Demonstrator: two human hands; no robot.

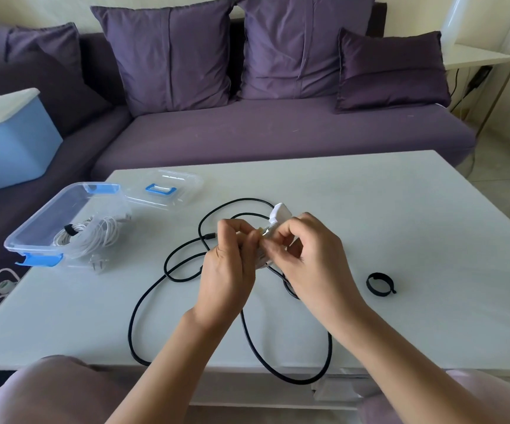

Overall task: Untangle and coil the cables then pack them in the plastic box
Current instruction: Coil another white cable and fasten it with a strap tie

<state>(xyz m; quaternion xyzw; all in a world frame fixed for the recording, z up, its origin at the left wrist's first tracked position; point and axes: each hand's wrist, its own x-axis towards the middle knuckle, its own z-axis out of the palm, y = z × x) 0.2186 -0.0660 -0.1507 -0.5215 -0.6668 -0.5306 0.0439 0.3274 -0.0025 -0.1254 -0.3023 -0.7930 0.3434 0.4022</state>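
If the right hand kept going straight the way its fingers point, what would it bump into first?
Most likely the left hand. The right hand points left toward it, and their fingertips nearly meet at the white plug. Depth is unclear, so it might only graze it.

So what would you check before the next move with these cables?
1. Plastic box open, lid off: ok.
2. White cable coiled, strapped, in box: ok.
3. Black cable coiled: not ok, loose crossing loops, one hanging over the table edge.
4. Spare strap on table: ok.
5. Left hand and right hand pinching white plug: ok.
6. Plug free of black cable: cannot tell, hands hide it.
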